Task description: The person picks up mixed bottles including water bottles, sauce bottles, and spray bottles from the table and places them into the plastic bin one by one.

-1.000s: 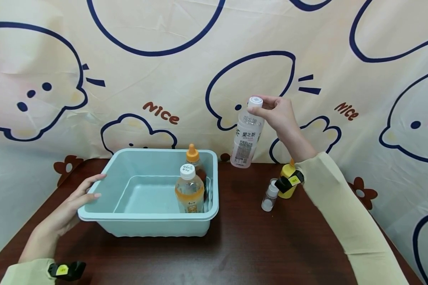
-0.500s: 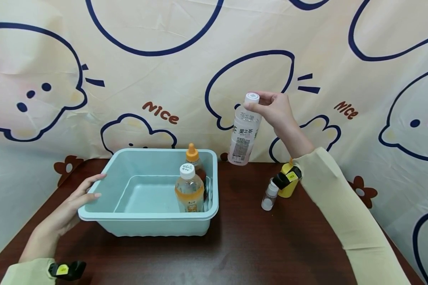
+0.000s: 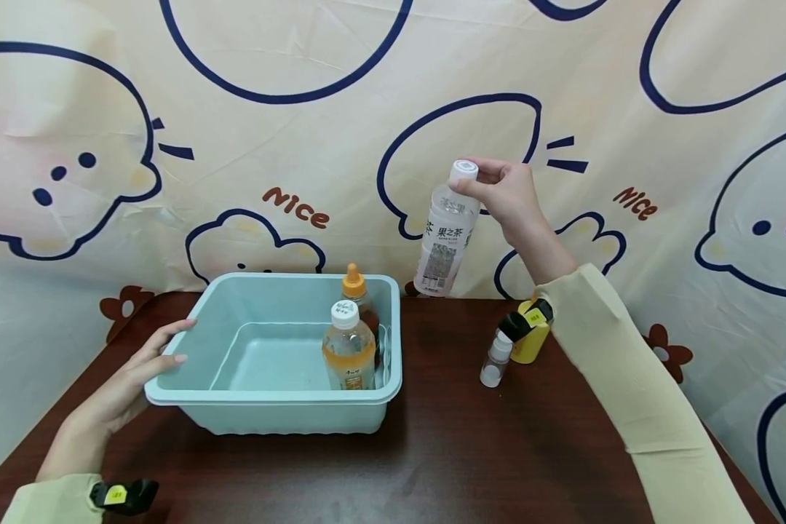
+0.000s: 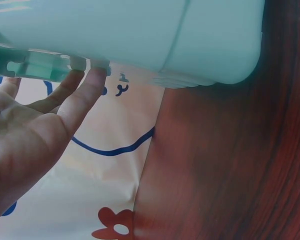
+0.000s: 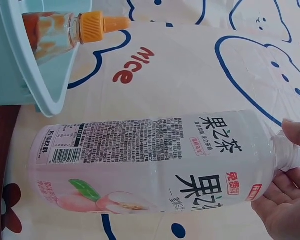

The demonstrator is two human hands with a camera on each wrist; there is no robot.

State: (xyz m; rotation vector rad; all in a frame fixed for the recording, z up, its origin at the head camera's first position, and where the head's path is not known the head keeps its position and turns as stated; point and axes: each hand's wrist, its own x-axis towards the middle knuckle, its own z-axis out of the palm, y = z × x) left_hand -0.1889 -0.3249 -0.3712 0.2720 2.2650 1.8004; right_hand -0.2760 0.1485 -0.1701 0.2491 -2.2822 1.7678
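Note:
In the head view my right hand (image 3: 507, 196) pinches a clear drink bottle (image 3: 447, 240) by its neck, just below the white cap. The bottle hangs tilted above the back of the table, to the right of a light blue plastic basin (image 3: 268, 398). Its pink peach label faces the right wrist view, where the thumb and fingers meet at the neck. My left hand (image 3: 127, 378) holds the basin's left rim, thumb over the edge and other fingers under it in the left wrist view. Inside the basin stand a white-capped bottle (image 3: 348, 356) and an orange-capped squeeze bottle (image 3: 354, 284).
A small clear bottle with a white cap (image 3: 495, 360) stands on the dark wooden table (image 3: 458, 458), right of the basin. Beside it is a yellow bottle (image 3: 529, 342), partly covered by the right wrist's camera. A cartoon-printed cloth (image 3: 340, 160) hangs behind the table.
My right hand has raised the drink bottle a little and shifted it slightly left. My left hand and the basin stay where they were.

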